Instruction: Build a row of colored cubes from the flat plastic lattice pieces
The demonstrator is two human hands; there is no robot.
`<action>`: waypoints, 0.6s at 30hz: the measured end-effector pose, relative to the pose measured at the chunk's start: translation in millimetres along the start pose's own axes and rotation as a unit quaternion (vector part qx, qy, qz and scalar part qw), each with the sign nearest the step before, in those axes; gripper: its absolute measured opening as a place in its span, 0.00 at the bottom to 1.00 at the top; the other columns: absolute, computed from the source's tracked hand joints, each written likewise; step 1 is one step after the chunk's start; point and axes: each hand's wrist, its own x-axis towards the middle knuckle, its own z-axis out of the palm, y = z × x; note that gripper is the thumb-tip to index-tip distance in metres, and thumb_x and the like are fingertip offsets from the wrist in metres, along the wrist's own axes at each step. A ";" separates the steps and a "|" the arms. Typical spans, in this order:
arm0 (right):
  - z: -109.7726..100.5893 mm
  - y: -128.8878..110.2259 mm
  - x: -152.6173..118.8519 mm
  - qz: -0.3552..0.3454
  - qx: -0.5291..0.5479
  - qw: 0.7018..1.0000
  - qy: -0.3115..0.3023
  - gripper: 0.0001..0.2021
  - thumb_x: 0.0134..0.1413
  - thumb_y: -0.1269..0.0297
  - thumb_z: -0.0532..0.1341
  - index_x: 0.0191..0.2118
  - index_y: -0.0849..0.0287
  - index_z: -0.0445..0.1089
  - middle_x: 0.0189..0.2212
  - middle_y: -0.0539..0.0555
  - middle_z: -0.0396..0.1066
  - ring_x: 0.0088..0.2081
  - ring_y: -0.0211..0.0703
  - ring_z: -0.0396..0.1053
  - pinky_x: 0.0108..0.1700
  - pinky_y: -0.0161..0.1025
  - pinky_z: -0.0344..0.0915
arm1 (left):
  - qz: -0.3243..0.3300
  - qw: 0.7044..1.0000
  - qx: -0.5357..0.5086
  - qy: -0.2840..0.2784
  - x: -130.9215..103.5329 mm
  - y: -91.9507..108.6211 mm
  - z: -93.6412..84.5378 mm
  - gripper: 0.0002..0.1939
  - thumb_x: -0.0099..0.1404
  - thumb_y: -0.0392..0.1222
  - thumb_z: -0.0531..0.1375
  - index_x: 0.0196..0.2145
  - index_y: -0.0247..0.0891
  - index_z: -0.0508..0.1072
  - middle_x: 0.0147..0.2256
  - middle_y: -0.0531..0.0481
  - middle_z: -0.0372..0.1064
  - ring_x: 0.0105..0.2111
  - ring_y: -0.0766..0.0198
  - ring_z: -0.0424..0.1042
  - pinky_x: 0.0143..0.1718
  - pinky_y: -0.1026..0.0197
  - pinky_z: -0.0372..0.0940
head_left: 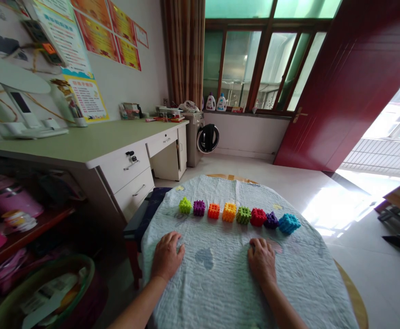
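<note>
My left hand (167, 257) rests palm down on the pale blue cloth (217, 292), its thumb apart from the fingers and nothing held. Resting palm down on the right side, my right hand (262, 260) is likewise empty, fingers loosely bent. Beyond both hands, several plastic lattice cubes form a row: lime green (185, 205), purple (199, 208), orange-red (213, 211), yellow-orange (229, 212), green (244, 215), red (258, 217), dark violet (271, 220) and blue (289, 223). Neither hand touches a cube. The red, violet and blue ones stand close together.
The cloth covers a round table whose wooden rim (352, 292) shows at the right. A dark stool or chair (148, 214) stands against its left side. Further left are a green-topped desk (118, 137) and a basket (90, 274). A washing machine (195, 137) stands behind.
</note>
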 end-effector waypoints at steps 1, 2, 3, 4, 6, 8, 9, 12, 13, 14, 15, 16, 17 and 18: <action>0.2 0.0 0.0 0.001 0.002 1.000 -0.001 0.10 0.55 0.70 0.53 0.38 0.56 0.72 0.40 0.56 0.71 0.45 0.47 0.64 0.50 0.41 0.55 | 0.000 1.000 -0.001 0.000 -0.1 0.2 -0.2 0.13 0.61 0.38 0.56 0.43 0.37 0.73 0.46 0.43 0.71 0.49 0.52 0.69 0.53 0.49 0.63; 0.5 0.2 -0.1 0.001 0.003 1.000 -0.002 0.10 0.55 0.69 0.53 0.38 0.57 0.72 0.40 0.56 0.71 0.45 0.48 0.64 0.50 0.42 0.55 | 0.000 1.000 -0.001 0.000 -0.2 0.4 -0.3 0.13 0.61 0.38 0.56 0.43 0.37 0.73 0.46 0.42 0.71 0.49 0.52 0.69 0.53 0.49 0.63; 1.0 0.5 -0.1 0.001 0.004 1.000 -0.003 0.10 0.55 0.69 0.53 0.38 0.56 0.72 0.40 0.56 0.71 0.45 0.48 0.64 0.50 0.42 0.55 | 0.000 1.000 -0.002 0.001 -0.3 0.6 -0.4 0.13 0.61 0.38 0.56 0.43 0.37 0.73 0.46 0.43 0.71 0.49 0.52 0.69 0.53 0.49 0.63; 1.6 1.0 0.0 0.001 0.004 1.000 -0.002 0.10 0.55 0.69 0.54 0.38 0.56 0.72 0.40 0.56 0.71 0.45 0.48 0.64 0.50 0.42 0.55 | 0.000 1.000 -0.003 0.003 -0.3 0.8 -0.4 0.12 0.61 0.38 0.56 0.43 0.37 0.73 0.46 0.43 0.71 0.49 0.52 0.69 0.53 0.49 0.63; 2.7 1.9 0.1 0.001 0.004 1.000 -0.001 0.10 0.55 0.69 0.54 0.39 0.56 0.72 0.40 0.56 0.71 0.45 0.47 0.64 0.50 0.42 0.55 | 0.000 1.000 -0.004 0.004 -0.2 1.1 -0.4 0.12 0.61 0.38 0.56 0.43 0.38 0.73 0.46 0.43 0.71 0.49 0.52 0.69 0.53 0.50 0.63; 3.3 2.5 0.2 0.000 0.004 1.000 -0.002 0.10 0.55 0.69 0.54 0.39 0.56 0.72 0.40 0.56 0.71 0.45 0.47 0.64 0.50 0.42 0.55 | -0.001 1.000 -0.005 0.004 -0.1 1.1 -0.4 0.12 0.61 0.38 0.56 0.43 0.38 0.73 0.46 0.43 0.71 0.49 0.52 0.69 0.53 0.50 0.63; 3.3 2.6 0.2 0.000 0.004 1.000 -0.003 0.10 0.56 0.68 0.54 0.39 0.56 0.72 0.40 0.56 0.71 0.44 0.47 0.64 0.50 0.42 0.55 | -0.001 1.000 -0.004 0.003 -0.1 1.1 -0.3 0.12 0.61 0.38 0.56 0.43 0.38 0.73 0.46 0.43 0.71 0.49 0.52 0.69 0.53 0.50 0.63; 2.4 2.0 -0.2 0.003 0.006 1.000 -0.007 0.10 0.58 0.67 0.54 0.38 0.56 0.72 0.40 0.56 0.70 0.44 0.48 0.64 0.50 0.42 0.55 | -0.001 1.000 -0.002 0.003 0.1 0.6 -0.2 0.12 0.61 0.38 0.56 0.43 0.39 0.73 0.46 0.43 0.71 0.49 0.52 0.69 0.53 0.50 0.63; 1.9 1.7 -0.3 0.004 0.007 1.000 -0.008 0.09 0.58 0.66 0.53 0.38 0.56 0.72 0.40 0.56 0.70 0.44 0.48 0.64 0.51 0.42 0.55 | -0.001 1.000 -0.001 0.003 0.1 0.4 -0.1 0.12 0.61 0.38 0.56 0.43 0.38 0.73 0.46 0.43 0.71 0.49 0.52 0.69 0.53 0.50 0.63; 1.5 1.3 -0.4 0.005 0.009 1.000 -0.010 0.09 0.58 0.66 0.54 0.38 0.56 0.72 0.40 0.56 0.70 0.45 0.48 0.64 0.51 0.42 0.55 | -0.001 1.000 0.001 0.004 0.2 0.1 0.1 0.12 0.61 0.38 0.56 0.43 0.38 0.73 0.46 0.43 0.71 0.49 0.52 0.68 0.53 0.50 0.63; 1.1 1.0 -0.3 0.005 0.012 1.000 -0.011 0.09 0.58 0.66 0.54 0.38 0.56 0.71 0.40 0.56 0.70 0.45 0.48 0.64 0.51 0.43 0.55 | -0.001 1.000 0.002 0.004 0.2 -0.3 0.4 0.12 0.61 0.38 0.56 0.43 0.38 0.73 0.46 0.43 0.71 0.49 0.52 0.68 0.53 0.49 0.63; 0.7 0.8 0.0 0.006 0.013 1.000 -0.013 0.09 0.58 0.65 0.54 0.38 0.56 0.71 0.40 0.56 0.70 0.45 0.48 0.64 0.51 0.43 0.55 | -0.001 1.000 0.003 0.004 0.2 -0.6 0.7 0.12 0.61 0.38 0.56 0.43 0.38 0.73 0.46 0.43 0.71 0.49 0.52 0.68 0.53 0.49 0.63; 0.3 0.7 0.3 0.007 0.015 1.000 -0.013 0.09 0.58 0.65 0.54 0.38 0.56 0.71 0.40 0.56 0.70 0.45 0.48 0.64 0.51 0.43 0.55 | -0.001 1.000 0.004 0.003 0.2 -1.1 1.1 0.13 0.61 0.38 0.56 0.43 0.37 0.73 0.46 0.42 0.71 0.49 0.52 0.68 0.53 0.49 0.63; 0.0 0.7 0.7 0.008 0.017 1.000 -0.012 0.09 0.57 0.65 0.54 0.38 0.56 0.71 0.40 0.56 0.70 0.45 0.49 0.64 0.52 0.43 0.55 | 0.001 1.000 0.005 0.001 0.2 -1.5 1.5 0.13 0.61 0.39 0.56 0.43 0.37 0.73 0.46 0.42 0.71 0.49 0.52 0.68 0.53 0.49 0.64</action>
